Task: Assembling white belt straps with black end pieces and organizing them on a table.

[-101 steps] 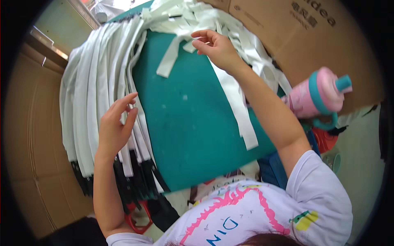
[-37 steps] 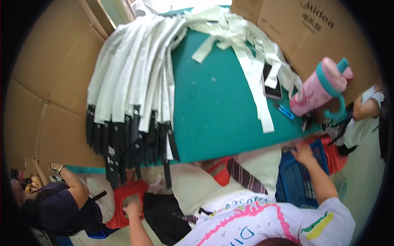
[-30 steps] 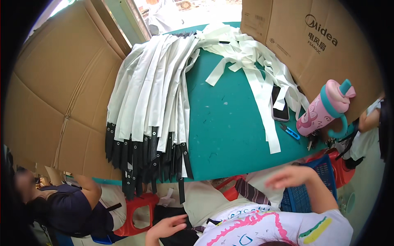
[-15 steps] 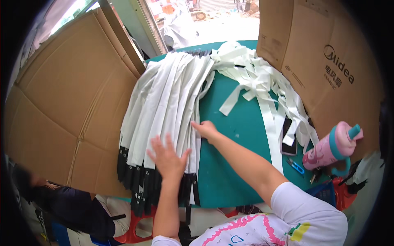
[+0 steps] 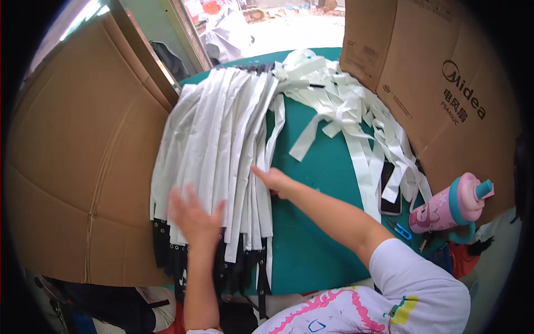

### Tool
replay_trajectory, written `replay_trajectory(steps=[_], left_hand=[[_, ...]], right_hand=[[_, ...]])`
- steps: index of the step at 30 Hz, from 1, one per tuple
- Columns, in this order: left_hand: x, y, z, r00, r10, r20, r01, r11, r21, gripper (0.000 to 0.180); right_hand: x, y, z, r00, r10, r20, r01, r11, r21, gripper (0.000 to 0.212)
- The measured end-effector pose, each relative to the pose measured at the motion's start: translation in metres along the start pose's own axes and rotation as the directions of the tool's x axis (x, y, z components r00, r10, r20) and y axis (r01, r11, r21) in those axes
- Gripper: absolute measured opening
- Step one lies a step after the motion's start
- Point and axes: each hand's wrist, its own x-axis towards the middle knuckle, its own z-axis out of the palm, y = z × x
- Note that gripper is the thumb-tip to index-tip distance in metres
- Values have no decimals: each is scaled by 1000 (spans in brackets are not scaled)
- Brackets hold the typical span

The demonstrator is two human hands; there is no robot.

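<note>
A thick row of long white fabric strips with black ends fitted with metal eyelets lies over the green table. My left hand, slightly blurred, is over the lower left part of the row with fingers spread, holding nothing. At the row's right edge, my right hand grips the outermost strips, thumb on top and the other fingers tucked in at the side. Right of the row lies a loose, tangled heap of white ribbon, its tails trailing toward me.
Cardboard sheets stand at the left and right. On the green table's right side are a phone, blue thread snips and a pink tumbler. A red stool shows beyond the right edge.
My left hand has moved left across the strips and stays spread. My right hand keeps to the row's right edge. Some strips' lower ends now lie nearer to me. The whole view has shifted slightly.
</note>
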Motion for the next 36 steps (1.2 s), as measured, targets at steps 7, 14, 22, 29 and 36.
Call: replay_trajectory(steps=[7, 14, 22, 29, 36], left_hand=[[-138, 143, 48, 916, 319, 243, -218, 905, -366, 68], [-183, 209, 70, 902, 374, 216, -231, 841, -489, 55], [-129, 150, 39, 989, 127, -80, -148, 915, -375, 29], [-94, 137, -7, 996, 86, 7, -84, 987, -136, 27], [-77, 215, -25, 979, 78, 190, -91, 994, 61, 22]], right_hand=[[-14, 83, -108, 989, -52, -141, 66, 993, 97, 28], [-83, 129, -150, 658, -698, -284, 390, 638, -664, 61], [-208, 134, -152, 805, -580, -124, 163, 418, -894, 55], [-249, 110, -184, 825, -548, -140, 175, 483, -858, 52], [-256, 108, -281, 732, -605, -314, 150, 592, -792, 44]])
